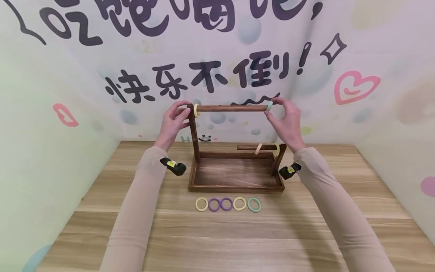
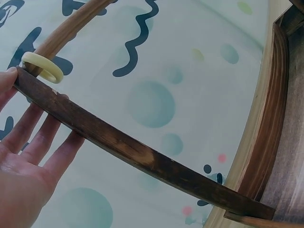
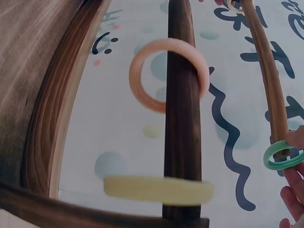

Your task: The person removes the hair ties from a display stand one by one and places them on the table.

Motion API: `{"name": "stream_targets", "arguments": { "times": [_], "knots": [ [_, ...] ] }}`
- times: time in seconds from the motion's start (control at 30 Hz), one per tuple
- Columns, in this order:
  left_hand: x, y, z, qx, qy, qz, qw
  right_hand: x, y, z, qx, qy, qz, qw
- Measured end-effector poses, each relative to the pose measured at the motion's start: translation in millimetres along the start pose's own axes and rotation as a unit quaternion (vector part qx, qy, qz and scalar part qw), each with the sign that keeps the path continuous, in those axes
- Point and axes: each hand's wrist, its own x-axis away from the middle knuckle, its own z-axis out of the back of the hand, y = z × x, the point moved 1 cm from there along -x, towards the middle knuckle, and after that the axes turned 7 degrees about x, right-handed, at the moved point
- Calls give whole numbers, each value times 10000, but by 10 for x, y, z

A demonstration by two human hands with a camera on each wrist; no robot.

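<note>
A dark wooden stand has a tall post [image 2: 109,135] at its left, with a long upper rod [image 1: 231,108] running rightward from the top. My left hand [image 1: 174,121] grips the top of this post, thumb on one side and fingers on the other. Close to it, a pale yellow ring [image 2: 43,67] hangs on the rod. At the rod's free end, my right hand [image 1: 286,120] pinches a green ring [image 3: 270,161] between thumb and fingers, the ring around the tip. Below, a shorter rod [image 3: 183,123] carries a pink ring [image 3: 137,80] and a yellow ring [image 3: 137,187].
The stand's shallow tray base [image 1: 234,188] rests on the wood-grain table [image 1: 231,241]. In front of it lies a row of several rings, among them a purple ring [image 1: 214,210] and another green ring [image 1: 259,206]. A printed cloth [image 1: 217,45] hangs behind.
</note>
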Motion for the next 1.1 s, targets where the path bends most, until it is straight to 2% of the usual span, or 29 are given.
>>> {"name": "stream_targets", "arguments": {
  "times": [0.13,0.5,0.67,0.83,1.1],
  "knots": [
    [0,-5,9,86,-53,52,9999,10,32,40,-80,53,92,9999],
    [3,10,24,135,-131,209,9996,49,45,153,-273,-42,-176,9995],
    [-5,43,39,64,-208,312,9993,89,14,197,-508,-157,-203,9984],
    [-15,61,64,37,-271,422,9987,146,-1,239,-465,-314,-249,9981],
    [-22,109,74,92,-338,622,9975,265,30,295,-584,-559,64,9967]
  ]
}}
